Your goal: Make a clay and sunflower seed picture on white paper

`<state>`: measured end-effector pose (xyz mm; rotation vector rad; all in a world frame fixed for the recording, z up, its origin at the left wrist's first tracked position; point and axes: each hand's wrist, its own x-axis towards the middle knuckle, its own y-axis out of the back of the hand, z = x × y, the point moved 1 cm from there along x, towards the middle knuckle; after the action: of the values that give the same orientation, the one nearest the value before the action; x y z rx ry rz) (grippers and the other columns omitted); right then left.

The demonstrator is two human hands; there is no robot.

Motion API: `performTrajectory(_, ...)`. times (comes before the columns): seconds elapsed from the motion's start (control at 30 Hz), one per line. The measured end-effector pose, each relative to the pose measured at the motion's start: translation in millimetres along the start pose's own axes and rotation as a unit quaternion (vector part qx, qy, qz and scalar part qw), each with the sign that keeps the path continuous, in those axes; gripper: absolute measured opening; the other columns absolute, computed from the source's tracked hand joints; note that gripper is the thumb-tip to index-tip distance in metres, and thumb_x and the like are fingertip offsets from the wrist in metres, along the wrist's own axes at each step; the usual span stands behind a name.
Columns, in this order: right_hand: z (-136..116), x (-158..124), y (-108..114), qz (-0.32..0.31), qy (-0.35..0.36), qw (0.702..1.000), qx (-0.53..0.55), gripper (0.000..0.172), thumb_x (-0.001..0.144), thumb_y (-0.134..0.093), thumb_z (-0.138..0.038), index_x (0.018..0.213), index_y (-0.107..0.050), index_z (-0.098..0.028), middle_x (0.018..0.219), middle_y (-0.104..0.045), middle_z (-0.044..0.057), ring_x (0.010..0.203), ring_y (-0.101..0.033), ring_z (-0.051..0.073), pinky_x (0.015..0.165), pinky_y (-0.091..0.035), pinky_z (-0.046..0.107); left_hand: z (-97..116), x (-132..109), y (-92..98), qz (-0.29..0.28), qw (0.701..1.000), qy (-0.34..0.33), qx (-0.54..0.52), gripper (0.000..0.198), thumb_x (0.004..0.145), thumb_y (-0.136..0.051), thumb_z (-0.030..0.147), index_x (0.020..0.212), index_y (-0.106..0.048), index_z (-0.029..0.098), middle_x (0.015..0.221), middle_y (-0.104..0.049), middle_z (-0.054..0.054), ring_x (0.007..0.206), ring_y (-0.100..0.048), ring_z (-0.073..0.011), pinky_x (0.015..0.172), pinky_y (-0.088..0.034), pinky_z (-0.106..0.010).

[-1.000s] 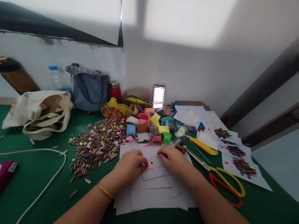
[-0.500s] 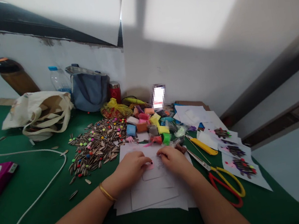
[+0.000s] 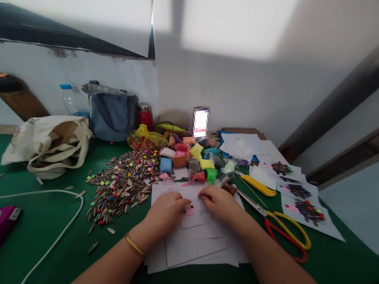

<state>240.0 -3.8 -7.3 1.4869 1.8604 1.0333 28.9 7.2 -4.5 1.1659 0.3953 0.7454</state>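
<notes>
Pink clay [image 3: 190, 210], a small lump with a dark dot on it, lies on a white card [image 3: 196, 217] atop a stack of white papers [image 3: 194, 249] near the front edge of the green table [image 3: 46, 228]. Seen from the head camera, both forearms reach in from the bottom edge and meet over the card. The left hand [image 3: 166, 213], a gold bangle [image 3: 134, 244] on its wrist, lies palm down with its fingers curled and their tips pressing on the left side of the clay. The right hand [image 3: 221, 204] faces it, fingers bent, tips resting on the card just right of the clay; whether they touch the lump cannot be told. Neither hand is closed around anything. Sunflower seeds [image 3: 121, 184] dotted with coloured beads spread out beyond the left hand, coloured clay blocks [image 3: 192, 158] lie behind the papers, and scissors [image 3: 279, 228] with yellow and red handles lie just beside the right forearm.
</notes>
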Motion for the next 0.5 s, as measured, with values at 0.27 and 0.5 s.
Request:
performTrajectory(0.27, 0.1, -0.2, -0.1, 0.001, 0.0, 1.0, -0.002, 0.025, 0.087, -0.051, -0.012, 0.097, -0.072, -0.019, 0.099, -0.07, 0.006, 0.096, -0.063, 0.019, 0.088, -0.046, 0.029, 1.7, 0.4, 1.7, -0.02, 0.999, -0.02, 0.028, 0.029, 0.09, -0.053, 0.02, 0.107, -0.074, 0.029, 0.088, -0.066, -0.006, 0.084, -0.059, -0.0221, 0.074, -0.041, -0.033)
performTrajectory(0.5, 5.9, 2.6, 0.6, 0.011, 0.006, 1.0, 0.024, 0.028, 0.084, -0.051, -0.008, 0.101, -0.071, -0.018, 0.105, -0.071, 0.007, 0.102, -0.063, 0.019, 0.094, -0.045, 0.031, 2.2, -1.9, 5.1, 0.027, 0.999, 0.018, -0.008, 0.032, 0.088, -0.052, 0.012, 0.115, -0.065, 0.021, 0.101, -0.068, -0.008, 0.098, -0.06, -0.0238, 0.087, -0.044, -0.035)
